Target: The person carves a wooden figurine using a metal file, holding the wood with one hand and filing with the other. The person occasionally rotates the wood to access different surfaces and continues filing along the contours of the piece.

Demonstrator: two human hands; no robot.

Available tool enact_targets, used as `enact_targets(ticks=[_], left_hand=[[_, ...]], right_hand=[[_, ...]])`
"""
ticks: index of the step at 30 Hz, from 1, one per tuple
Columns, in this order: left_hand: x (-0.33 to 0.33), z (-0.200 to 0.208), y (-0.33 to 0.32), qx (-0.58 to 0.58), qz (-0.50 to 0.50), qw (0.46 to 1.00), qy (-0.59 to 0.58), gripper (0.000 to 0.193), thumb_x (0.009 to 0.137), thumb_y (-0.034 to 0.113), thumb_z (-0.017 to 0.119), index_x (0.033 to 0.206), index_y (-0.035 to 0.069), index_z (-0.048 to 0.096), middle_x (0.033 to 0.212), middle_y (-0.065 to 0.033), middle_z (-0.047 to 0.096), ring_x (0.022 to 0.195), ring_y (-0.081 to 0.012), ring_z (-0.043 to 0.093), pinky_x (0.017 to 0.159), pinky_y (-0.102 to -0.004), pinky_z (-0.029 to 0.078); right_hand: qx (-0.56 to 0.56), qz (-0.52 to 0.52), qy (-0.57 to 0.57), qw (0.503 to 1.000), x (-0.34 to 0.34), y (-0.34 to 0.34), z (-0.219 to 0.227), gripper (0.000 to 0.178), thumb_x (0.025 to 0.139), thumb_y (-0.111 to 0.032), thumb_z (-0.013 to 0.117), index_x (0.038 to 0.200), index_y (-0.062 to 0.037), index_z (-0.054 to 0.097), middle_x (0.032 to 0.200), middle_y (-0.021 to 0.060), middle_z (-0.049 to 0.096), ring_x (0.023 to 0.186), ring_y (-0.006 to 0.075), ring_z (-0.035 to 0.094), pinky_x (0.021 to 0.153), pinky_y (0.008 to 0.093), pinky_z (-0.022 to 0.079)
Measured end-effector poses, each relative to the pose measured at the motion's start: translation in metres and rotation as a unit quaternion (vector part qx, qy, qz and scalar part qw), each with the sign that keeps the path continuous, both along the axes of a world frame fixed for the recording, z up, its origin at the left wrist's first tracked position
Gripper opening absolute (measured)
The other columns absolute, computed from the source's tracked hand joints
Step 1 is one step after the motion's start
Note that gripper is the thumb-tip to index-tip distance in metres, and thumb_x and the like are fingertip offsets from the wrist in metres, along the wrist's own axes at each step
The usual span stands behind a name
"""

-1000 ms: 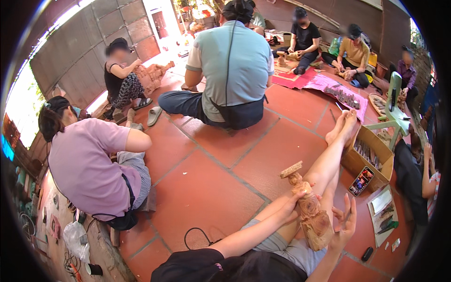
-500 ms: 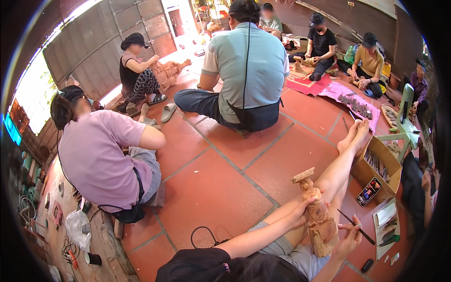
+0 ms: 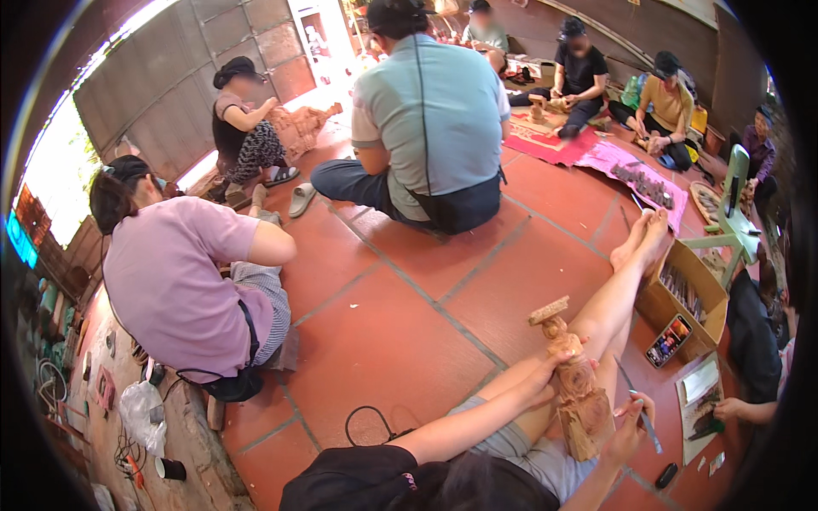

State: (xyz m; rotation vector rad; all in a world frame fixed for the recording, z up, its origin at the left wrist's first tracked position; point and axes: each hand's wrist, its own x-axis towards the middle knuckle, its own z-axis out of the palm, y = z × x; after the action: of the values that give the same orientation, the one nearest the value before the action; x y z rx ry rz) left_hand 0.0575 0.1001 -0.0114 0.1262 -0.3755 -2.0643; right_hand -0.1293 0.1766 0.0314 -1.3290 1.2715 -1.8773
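Observation:
A carved wooden figure (image 3: 581, 396) with a square base and a flat slab at its top leans across my lap, between my thighs. My left hand (image 3: 538, 381) is wrapped around its middle from the left side. Just right of its base, my right hand (image 3: 629, 426) is closed on a slim carving chisel (image 3: 649, 426), held apart from the wood. One end of the chisel points up toward my shin, and the flatter, greyish end slants down to the right.
Right of my legs are a cardboard box (image 3: 717, 313) of slim tools, a phone (image 3: 669, 341) leaning on it, and a tool-covered sheet (image 3: 692, 387) that a co-worker's hand (image 3: 731, 410) reaches. A green plastic chair (image 3: 737, 221) stands beyond. Several people sit around the red tiled floor (image 3: 383, 341).
The chisel has turned steeper in my right hand and away from the carving. At the right, a co-worker's hand has come in over the sheet of tools. My left hand keeps its grip.

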Motion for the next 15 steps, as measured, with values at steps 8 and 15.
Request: enact_targets(ticks=[8, 15], left_hand=[[-0.008, -0.006, -0.009, 0.033, 0.016, 0.999, -0.027, 0.063, 0.084, 0.03, 0.067, 0.138, 0.013, 0.039, 0.112, -0.0214, 0.062, 0.103, -0.032, 0.063, 0.09, -0.048, 0.054], [-0.016, -0.002, -0.01, -0.024, 0.01, 0.995, -0.092, 0.088, 0.077, 0.006, 0.071, 0.149, 0.011, 0.021, 0.12, -0.019, 0.06, 0.117, -0.0278, 0.057, 0.101, -0.041, 0.048]], right_hand=[[0.091, 0.047, 0.0, 0.995, 0.015, -0.003, 0.033, 0.03, 0.101, -0.019, 0.052, 0.12, 0.0032, 0.06, 0.077, 0.0038, 0.062, 0.07, 0.0095, 0.057, 0.066, 0.0237, 0.046], [0.125, 0.114, -0.049, 0.984, -0.001, 0.0, 0.018, 0.025, 0.096, -0.007, 0.059, 0.115, 0.0076, 0.061, 0.083, 0.01, 0.067, 0.074, 0.0115, 0.063, 0.068, 0.023, 0.049]])
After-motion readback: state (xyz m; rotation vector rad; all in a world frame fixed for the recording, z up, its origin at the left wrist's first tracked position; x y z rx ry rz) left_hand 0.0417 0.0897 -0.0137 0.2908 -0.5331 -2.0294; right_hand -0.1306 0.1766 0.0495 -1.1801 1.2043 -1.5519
